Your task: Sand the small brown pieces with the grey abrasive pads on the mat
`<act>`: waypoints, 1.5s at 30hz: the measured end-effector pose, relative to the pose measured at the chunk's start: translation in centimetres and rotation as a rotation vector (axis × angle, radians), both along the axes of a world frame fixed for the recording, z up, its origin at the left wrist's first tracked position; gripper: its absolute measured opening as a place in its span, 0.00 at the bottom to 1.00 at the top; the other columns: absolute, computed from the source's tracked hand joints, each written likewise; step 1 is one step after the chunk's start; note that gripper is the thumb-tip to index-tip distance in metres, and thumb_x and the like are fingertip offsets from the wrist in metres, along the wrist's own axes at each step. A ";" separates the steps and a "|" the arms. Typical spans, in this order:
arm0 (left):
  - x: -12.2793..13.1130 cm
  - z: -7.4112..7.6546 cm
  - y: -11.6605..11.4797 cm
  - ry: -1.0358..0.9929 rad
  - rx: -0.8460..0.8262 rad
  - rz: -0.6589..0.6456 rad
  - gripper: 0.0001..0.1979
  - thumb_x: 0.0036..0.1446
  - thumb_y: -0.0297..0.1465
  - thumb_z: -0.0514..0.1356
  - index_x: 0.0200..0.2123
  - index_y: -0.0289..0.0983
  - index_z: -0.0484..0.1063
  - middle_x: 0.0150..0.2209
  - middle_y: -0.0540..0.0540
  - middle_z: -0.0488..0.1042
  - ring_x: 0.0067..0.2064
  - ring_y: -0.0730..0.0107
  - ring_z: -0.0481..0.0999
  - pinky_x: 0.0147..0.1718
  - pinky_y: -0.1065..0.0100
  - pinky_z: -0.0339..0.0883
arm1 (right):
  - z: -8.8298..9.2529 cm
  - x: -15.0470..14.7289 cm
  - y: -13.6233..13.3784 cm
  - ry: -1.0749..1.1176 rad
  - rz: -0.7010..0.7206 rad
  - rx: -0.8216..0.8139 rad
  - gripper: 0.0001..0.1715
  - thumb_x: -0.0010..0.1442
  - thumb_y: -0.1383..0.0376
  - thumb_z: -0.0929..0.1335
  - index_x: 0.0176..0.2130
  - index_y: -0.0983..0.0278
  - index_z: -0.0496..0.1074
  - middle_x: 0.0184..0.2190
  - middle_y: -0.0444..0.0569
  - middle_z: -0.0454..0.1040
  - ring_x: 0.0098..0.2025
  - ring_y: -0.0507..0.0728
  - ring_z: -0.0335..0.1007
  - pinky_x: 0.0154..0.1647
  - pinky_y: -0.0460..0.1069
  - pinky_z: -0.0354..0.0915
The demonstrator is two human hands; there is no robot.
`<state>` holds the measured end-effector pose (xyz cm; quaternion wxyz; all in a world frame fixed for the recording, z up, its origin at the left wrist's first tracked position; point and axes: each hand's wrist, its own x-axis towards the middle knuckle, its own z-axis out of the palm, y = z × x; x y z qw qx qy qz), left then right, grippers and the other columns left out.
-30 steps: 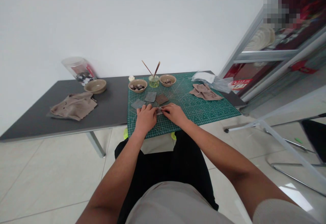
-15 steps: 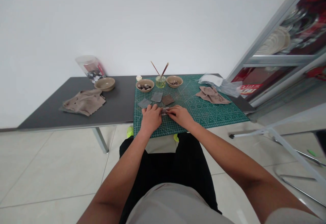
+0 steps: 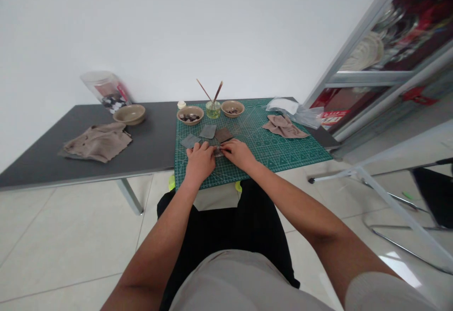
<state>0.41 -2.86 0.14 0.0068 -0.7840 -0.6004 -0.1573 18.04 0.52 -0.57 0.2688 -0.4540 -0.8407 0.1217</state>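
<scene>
Pinching: the right hand [image 3: 239, 154] is holding its thumb and fingertips together on the right end of a small greyish piece [image 3: 218, 153]; the left hand [image 3: 200, 160] is touching the left end, its fingers bending over, and whether they are clamping it I cannot tell.
Piece: it is lying low between the two hands, over the near part of the green mat [image 3: 283, 155]; it is looking pale grey and partly glossy, its outline hiding behind fingers and blur.
Squares: two grey squares [image 3: 208, 131] and a brown square [image 3: 223, 135] are lying flat just beyond the fingers.
Mat's far side: a bowl of dark pieces [image 3: 191, 122], a glass jar [image 3: 213, 114] bearing two thin sticks [image 3: 218, 91], and a second bowl [image 3: 232, 115] are standing in a row, a small white-topped container [image 3: 181, 105] sitting near the first bowl.
Mat's right: a crumpled brown cloth [image 3: 283, 131] is lying near a clear plastic bag [image 3: 311, 116].
Dark table: left of the mat, the tabletop [image 3: 155, 155] is bearing another cloth [image 3: 95, 141], a bowl [image 3: 130, 121] and a clear tub [image 3: 106, 89].
Room: a white wall [image 3: 212, 28] is rising behind; pale tiles [image 3: 71, 235] are covering the floor; a black chair [image 3: 435, 193] is standing at right.
</scene>
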 end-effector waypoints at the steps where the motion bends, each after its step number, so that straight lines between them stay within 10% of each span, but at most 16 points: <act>1: 0.0 0.0 0.0 0.001 -0.002 0.005 0.18 0.64 0.32 0.49 0.50 0.43 0.74 0.46 0.38 0.72 0.51 0.46 0.66 0.45 0.48 0.59 | 0.0 0.0 0.0 0.001 0.014 -0.001 0.10 0.61 0.69 0.69 0.39 0.61 0.82 0.44 0.52 0.81 0.50 0.60 0.74 0.55 0.57 0.67; 45: -0.5 -0.5 0.6 -0.086 0.067 0.043 0.22 0.67 0.36 0.48 0.60 0.41 0.67 0.49 0.38 0.75 0.49 0.48 0.68 0.45 0.50 0.59 | -0.1 -2.6 1.4 0.125 0.026 -0.070 0.07 0.60 0.69 0.69 0.41 0.63 0.75 0.39 0.49 0.78 0.46 0.57 0.73 0.50 0.53 0.65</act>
